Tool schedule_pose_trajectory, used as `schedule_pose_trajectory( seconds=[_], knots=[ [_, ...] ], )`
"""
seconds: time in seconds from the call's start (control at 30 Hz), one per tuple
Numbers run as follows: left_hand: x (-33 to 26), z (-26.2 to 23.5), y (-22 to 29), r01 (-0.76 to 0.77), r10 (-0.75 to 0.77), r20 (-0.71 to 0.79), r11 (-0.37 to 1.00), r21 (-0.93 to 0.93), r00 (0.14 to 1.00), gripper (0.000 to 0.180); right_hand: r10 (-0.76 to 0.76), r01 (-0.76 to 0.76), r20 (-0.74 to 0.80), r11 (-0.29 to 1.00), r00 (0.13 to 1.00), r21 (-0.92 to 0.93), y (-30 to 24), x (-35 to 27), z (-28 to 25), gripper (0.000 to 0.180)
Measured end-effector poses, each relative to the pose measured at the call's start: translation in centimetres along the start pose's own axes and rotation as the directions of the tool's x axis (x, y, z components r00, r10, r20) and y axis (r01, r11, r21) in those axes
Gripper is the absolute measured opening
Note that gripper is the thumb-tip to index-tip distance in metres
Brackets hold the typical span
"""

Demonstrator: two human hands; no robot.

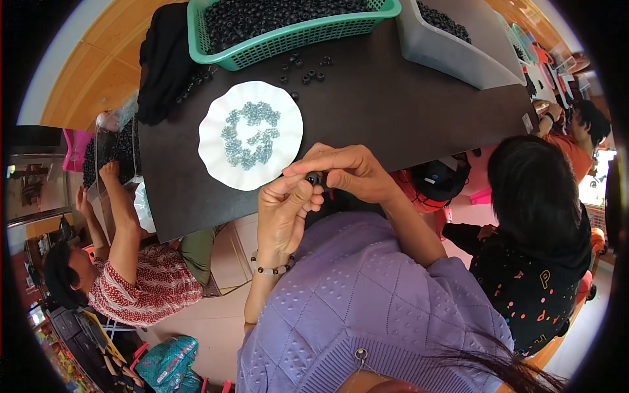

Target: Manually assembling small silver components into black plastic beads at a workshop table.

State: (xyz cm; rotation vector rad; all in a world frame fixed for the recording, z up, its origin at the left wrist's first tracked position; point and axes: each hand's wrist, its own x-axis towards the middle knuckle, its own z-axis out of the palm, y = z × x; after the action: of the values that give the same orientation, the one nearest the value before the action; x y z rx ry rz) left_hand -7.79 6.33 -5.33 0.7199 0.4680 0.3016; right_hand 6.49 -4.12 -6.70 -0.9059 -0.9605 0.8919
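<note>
By the near edge of the dark counter, the left hand pinches a small, rounded black part between thumb and fingers; the right hand is half curled close about it, whether gripping too I cannot tell. The part looks light, stiff and smooth, probably slippery, hardly fragile, and best held by its outer sides.
</note>
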Motion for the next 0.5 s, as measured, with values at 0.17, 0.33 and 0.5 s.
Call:
schedule_pose_trajectory(
  seconds=[0.17, 0.33, 0.5],
  knots=[
    [0.1, -0.3, -0.2, 0.007, -0.007, 0.003, 1.0, 0.004, 1.0, 0.018, -0.032, 0.032, 0.001, 0.999, 0.999, -0.028, 0.1, 0.1, 0.0, 0.044],
    [0.2, -0.8, -0.5, -0.016, 0.018, -0.033, 0.998, 0.061, 0.999, 0.011, -0.012, 0.007, -0.051, 0.996, 0.999, -0.089, 0.0, 0.3, 0.1, 0.031],
    [0.4, -1.0, -0.7, -0.033, 0.036, -0.049, 0.997, 0.067, 0.998, 0.01, -0.109, 0.054, -0.121, 0.922, 0.987, -0.384, 0.1, 0.6, 1.2, 0.024]
  ],
)
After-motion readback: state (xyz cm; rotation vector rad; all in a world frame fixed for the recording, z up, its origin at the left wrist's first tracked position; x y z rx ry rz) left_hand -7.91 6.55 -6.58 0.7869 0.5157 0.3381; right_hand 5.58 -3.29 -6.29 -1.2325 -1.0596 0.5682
